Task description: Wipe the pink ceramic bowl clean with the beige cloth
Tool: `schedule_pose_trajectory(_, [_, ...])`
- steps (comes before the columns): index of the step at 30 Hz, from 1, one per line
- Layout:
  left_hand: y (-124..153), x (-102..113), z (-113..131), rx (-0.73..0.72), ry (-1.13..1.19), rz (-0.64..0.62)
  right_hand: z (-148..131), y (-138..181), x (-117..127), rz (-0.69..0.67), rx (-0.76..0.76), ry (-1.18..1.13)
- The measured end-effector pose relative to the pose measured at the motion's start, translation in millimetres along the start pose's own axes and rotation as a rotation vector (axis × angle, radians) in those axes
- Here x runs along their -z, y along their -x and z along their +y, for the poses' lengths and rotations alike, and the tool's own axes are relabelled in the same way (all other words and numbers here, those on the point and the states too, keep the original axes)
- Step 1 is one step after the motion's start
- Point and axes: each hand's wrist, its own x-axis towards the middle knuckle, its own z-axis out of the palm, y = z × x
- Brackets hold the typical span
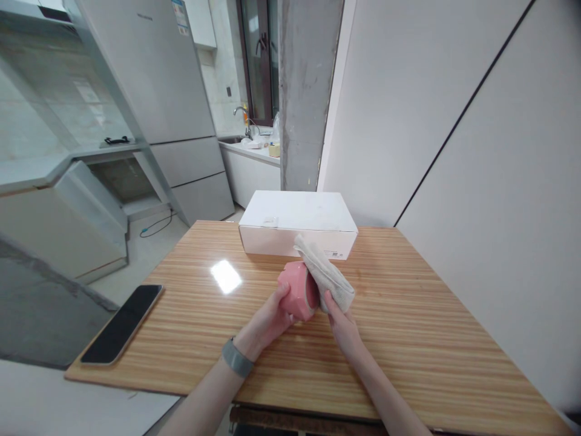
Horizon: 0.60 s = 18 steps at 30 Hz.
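Note:
My left hand, with a grey band on its wrist, is closed around a small glossy pink container. The container is tilted on its side above the table, a rounded darker pink face turned to the right. A folded light grey cloth is gripped in my right hand. The cloth lies close against the right side of the container; whether they touch, I cannot tell. Some fingers of both hands are hidden behind what they hold.
A white box stands at the back of the wooden table. A dark-screened phone lies near the left edge. A white wall borders the right side. Beyond are a fridge and a sink counter.

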Motion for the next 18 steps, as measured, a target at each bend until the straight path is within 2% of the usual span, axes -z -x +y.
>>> schedule_pose_trajectory(10, [0.5, -4.8, 5.9, -0.008, 0.061, 0.034, -0.9, 11.5, 1.9, -0.14, -0.091, -0.013])
schedule_pose_trajectory(14, [1.3, -3.3, 7.2, -0.043, 0.081, 0.006, -5.8, 13.6, 4.4, -0.157, -0.125, -0.033])
schedule_pose_trajectory(18, [4.3, -9.9, 11.0, -0.071, 0.06, 0.032, -11.0, 13.9, 6.4, -0.15, -0.16, -0.069])
